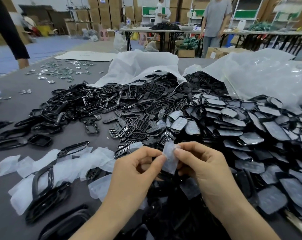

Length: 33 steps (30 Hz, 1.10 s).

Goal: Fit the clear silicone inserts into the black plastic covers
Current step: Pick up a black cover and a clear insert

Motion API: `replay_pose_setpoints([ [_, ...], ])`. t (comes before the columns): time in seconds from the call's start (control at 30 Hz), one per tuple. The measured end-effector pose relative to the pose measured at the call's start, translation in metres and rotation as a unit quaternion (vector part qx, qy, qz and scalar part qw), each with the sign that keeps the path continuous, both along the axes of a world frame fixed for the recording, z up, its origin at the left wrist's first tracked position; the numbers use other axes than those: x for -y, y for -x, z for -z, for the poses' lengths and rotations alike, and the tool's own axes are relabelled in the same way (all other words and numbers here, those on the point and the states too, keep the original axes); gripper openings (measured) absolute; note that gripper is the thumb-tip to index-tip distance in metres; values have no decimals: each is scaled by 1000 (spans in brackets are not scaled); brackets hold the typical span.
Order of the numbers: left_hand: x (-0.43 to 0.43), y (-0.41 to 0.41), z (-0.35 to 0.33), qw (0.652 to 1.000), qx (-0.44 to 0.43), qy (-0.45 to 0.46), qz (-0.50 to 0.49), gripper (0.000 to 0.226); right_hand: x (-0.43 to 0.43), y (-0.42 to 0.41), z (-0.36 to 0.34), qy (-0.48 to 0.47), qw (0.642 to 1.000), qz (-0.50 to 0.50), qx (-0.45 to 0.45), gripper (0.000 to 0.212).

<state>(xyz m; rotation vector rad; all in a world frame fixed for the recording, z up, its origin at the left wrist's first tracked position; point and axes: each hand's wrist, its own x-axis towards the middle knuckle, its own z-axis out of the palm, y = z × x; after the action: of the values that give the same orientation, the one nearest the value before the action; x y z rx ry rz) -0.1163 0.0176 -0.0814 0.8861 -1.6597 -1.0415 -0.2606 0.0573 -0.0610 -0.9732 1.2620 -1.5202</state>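
Note:
Both of my hands hold one clear silicone insert (170, 158) upright above the table's near edge. My left hand (138, 172) pinches its left edge between thumb and forefinger. My right hand (204, 167) pinches its right side, thumb on the front. No black cover is in either hand. Loose clear inserts (47, 167) lie on the grey table to the left, mixed with black frames (42, 184). Bare black perforated covers (138, 125) are heaped just beyond my hands.
A big pile of black covers with inserts fitted (250, 129) fills the right side, spilling from a clear plastic bag (261, 75). Glossy black frames (80, 104) spread out from a second bag (139, 66). Small clear parts (63, 70) lie far left. People stand beyond the table.

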Motion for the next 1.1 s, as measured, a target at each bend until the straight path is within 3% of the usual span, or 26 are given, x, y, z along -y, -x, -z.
replay_pose_setpoints([
  [0.1, 0, 1, 0, 1000, 1, -4, 0, 12, 0, 0, 1, 4, 1000, -6, 4, 14],
  [0.2, 0, 1, 0, 1000, -3, -14, 5, 5, 0, 0, 1, 9, 1000, -9, -3, 3],
  [0.27, -1, 1, 0, 999, -6, -28, 16, 4, 0, 2, 4, 9, 1000, -5, -7, 13],
  [0.4, 0, 1, -1, 1000, 1, -13, 25, 14, 0, 2, 2, 9, 1000, -24, -6, 13],
  [0.53, 1, 0, -3, 999, 5, -12, 35, 15, -1, 6, -1, 28, 994, -53, -96, 23],
  [0.6, 1, 0, -2, 999, 1, -17, 36, 17, -1, 8, -2, 30, 991, -42, -126, 19],
  [0.7, 2, 0, 0, 997, -29, -58, 47, 7, -1, 9, -4, 29, 993, -30, -107, 8],
  [0.8, 1, 1, 2, 990, -62, -100, 81, 15, -1, 10, -3, 28, 999, -18, -21, 12],
  [0.9, 1, 1, 0, 992, -57, -85, 69, 13, -1, 9, -3, 22, 999, -22, 30, 13],
  [1.03, 1, 1, -1, 995, -59, -72, 44, 14, -3, 8, -6, 15, 999, -36, -3, 26],
  [1.1, 1, -1, -4, 996, -51, -60, 41, 10, -4, 7, -7, 6, 997, -45, -68, 20],
])
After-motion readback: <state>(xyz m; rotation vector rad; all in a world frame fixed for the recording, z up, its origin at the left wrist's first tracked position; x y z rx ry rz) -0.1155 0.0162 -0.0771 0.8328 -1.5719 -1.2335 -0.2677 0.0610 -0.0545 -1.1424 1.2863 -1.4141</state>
